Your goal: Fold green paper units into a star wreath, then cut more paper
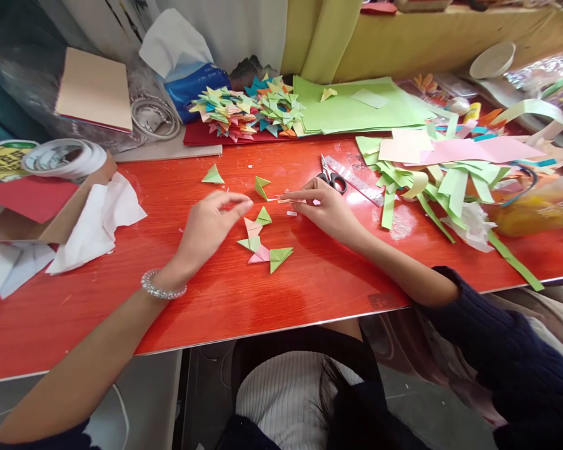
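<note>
While red table [206, 312] hosts everything: two hands. Left hand [209, 224], fingertips bunched, can't tell if anything's in there; right hand [324, 209] pinching one pale paper slip [285, 200], long axis 9-to-3, so right's nearer. From gap between hands: five-piece chain [252, 242] (3 green, 2 pink) around 6–7 o'clock, two loose green triangles [213, 175] at 10 and 11.

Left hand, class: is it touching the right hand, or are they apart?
Apart. The head view shows red table between the fingertips of the left hand and right hand.
</note>
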A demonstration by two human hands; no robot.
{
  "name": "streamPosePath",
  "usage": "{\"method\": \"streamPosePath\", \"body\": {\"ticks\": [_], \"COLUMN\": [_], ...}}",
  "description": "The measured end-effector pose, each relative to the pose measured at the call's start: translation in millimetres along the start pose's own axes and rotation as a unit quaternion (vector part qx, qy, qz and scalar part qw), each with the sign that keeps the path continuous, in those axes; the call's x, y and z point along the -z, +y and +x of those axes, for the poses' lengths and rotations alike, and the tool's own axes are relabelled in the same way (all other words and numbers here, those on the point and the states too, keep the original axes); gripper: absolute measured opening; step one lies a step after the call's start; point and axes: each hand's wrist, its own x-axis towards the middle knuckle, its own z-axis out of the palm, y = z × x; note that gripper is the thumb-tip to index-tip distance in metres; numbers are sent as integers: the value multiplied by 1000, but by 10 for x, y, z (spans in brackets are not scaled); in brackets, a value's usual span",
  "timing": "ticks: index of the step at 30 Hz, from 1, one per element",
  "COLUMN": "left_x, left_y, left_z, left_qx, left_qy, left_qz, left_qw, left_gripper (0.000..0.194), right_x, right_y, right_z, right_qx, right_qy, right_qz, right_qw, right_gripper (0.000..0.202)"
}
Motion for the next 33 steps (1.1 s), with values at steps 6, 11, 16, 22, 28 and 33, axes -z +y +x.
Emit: {"method": "streamPosePath", "body": {"ticks": [6,11,16,22,28,33], "left_x": [238,301,187,8,-86,-154], "left_y": [-430,-386,247,561,360,368], "left_z": [483,635,276,59,103,4], "left_qx": [-62,-115,-240,-179,-88,-38], "left_qy": [130,44,-25,-122,-55,-82], "left_qz": [111,136,3,-13,-102,-139], "left_qw": [983,983,970,976,989,986], "left_gripper": [32,12,15,14,26,20], "right_x": [10,82,146,178,47,2], "right_y": [179,29,-275,-371,-289,-309], "right_z": [-7,21,34,6,-13,-50], "right_qx": [95,64,-82,-110,-155,-157], "right_qy": [32,89,-78,-166,-101,-86], "right_qz": [-194,-79,310,459,500,477], "right_qw": [976,991,944,866,846,860], "right_gripper": [49,30,42,20,12,18]}}
